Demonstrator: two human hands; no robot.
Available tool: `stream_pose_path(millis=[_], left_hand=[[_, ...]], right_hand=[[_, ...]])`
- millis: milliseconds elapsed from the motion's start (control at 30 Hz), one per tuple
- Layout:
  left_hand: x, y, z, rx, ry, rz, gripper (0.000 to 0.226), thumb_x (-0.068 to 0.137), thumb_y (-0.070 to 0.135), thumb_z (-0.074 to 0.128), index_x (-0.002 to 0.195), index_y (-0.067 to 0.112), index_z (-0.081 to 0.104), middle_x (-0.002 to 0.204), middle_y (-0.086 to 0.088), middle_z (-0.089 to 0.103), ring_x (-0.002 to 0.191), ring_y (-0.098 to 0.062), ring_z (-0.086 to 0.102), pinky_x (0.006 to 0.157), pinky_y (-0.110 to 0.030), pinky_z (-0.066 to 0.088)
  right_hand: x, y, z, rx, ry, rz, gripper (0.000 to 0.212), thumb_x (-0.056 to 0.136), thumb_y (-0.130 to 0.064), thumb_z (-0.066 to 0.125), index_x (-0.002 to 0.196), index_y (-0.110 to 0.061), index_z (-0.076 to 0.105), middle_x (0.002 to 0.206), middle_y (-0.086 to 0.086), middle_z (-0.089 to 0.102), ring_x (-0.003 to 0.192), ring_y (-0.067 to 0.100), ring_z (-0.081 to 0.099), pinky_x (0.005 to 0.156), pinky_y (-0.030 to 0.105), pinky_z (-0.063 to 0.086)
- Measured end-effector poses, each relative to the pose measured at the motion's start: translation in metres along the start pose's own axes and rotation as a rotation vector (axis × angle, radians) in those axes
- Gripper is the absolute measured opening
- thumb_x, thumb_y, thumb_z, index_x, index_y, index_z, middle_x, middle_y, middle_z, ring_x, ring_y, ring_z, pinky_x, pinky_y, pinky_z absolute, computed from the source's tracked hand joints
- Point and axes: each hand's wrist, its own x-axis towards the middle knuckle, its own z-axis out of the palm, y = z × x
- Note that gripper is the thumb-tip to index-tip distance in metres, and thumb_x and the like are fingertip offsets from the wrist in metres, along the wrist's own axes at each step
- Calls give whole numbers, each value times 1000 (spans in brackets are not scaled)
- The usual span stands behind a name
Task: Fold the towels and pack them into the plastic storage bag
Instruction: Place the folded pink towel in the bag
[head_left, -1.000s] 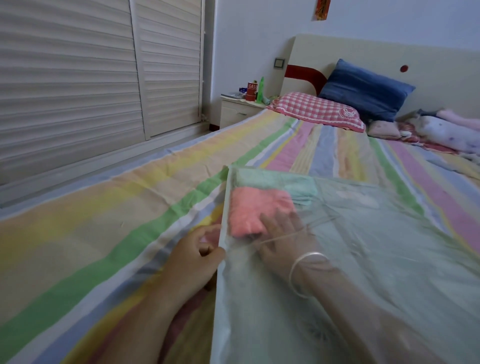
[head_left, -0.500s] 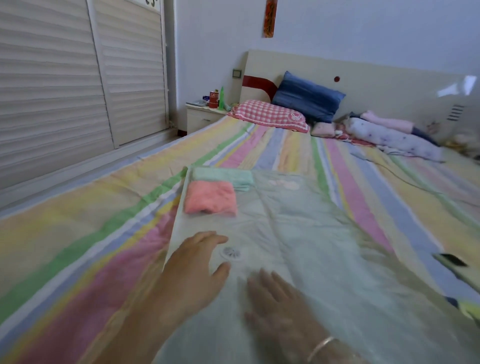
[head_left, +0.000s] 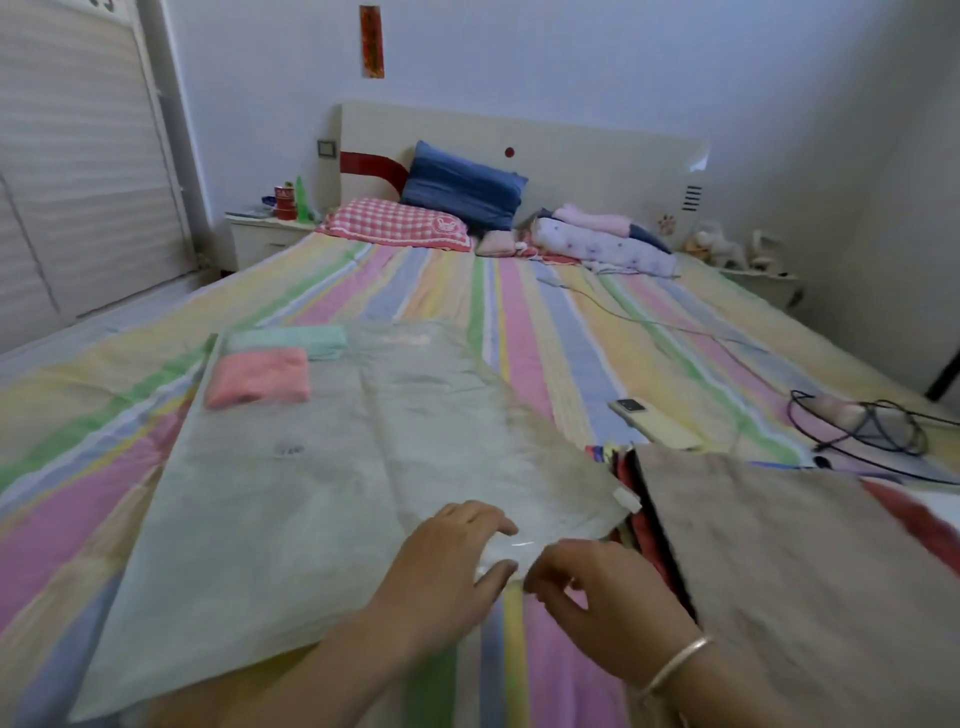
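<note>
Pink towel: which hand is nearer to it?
Left. The left hand is at the near edge of the plastic storage bag, right of the pink towel; the right hand is farther right.

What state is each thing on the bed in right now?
plastic storage bag: lying flat on the bed.
pink towel: folded, in the bag's far corner.
green towel: folded, just beyond the pink one.
left hand: pinches the bag's near corner.
right hand: pinches the same corner.

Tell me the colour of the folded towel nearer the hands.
The towel is pink, clearest in the head view.
</note>
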Motion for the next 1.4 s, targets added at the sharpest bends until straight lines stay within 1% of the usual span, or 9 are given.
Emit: stream_pose_path(millis=[67,167,400,633,833,1000,1100,1267,1400], left_hand=[[6,17,14,-26,-20,21,31,94,39,54,124,33,55,128,19,53,120,-1,46,100,-17,35],[13,47,32,-73,-45,82,30,91,38,53,120,32,58,120,16,58,114,-3,51,95,-22,40],[14,117,67,-104,-72,394,31,78,44,62,105,31,65,109,14,64,106,-5,54,91,-29,45],[10,131,92,114,-164,605,43,65,47,66,100,25,61,100,9,64,93,-14,57,80,-30,45],[9,130,86,-44,-142,495,25,80,45,59,99,29,61,91,10,67,86,-11,60,78,-27,46],[14,124,80,-289,-240,361,20,83,41,67,101,32,64,105,17,71,95,1,66,82,-30,53],[17,123,79,-366,-189,307,13,87,32,66,94,24,73,96,16,73,89,0,67,80,-28,53],[27,135,74,-566,17,157,16,92,27,55,83,20,66,76,5,66,75,-16,63,72,-37,51],[45,147,62,-674,118,133,20,97,24,51,80,21,60,62,10,57,59,-4,52,59,-22,41]], right_hand=[[-24,39,-14,-3,238,149,19,80,-40,47,79,-31,64,72,-21,57,67,1,51,57,25,47],[-59,52,-25,-53,223,198,4,81,-36,61,79,-33,59,72,-27,43,70,-1,42,57,21,42],[-127,95,-64,-138,-9,372,21,86,-53,56,85,-32,55,87,-15,56,81,2,50,73,18,45],[-161,120,-61,-132,-113,146,47,61,-71,56,93,-38,51,97,-23,43,91,-1,39,69,15,37],[-173,125,-49,-86,53,82,32,69,-62,58,87,-37,58,94,-23,51,87,2,46,63,20,43],[-174,133,-48,80,114,93,41,79,-70,48,87,-36,70,93,-26,60,93,-2,51,72,23,49],[-174,134,-48,67,182,94,43,83,-69,43,85,-34,69,90,-25,61,89,-1,53,68,28,51],[-178,126,-53,-149,350,181,21,80,-46,57,90,-28,59,85,-16,56,76,10,53,60,25,45],[-188,154,-66,-222,496,435,28,73,-8,73,96,-22,65,89,-6,67,81,21,63,66,33,49]])
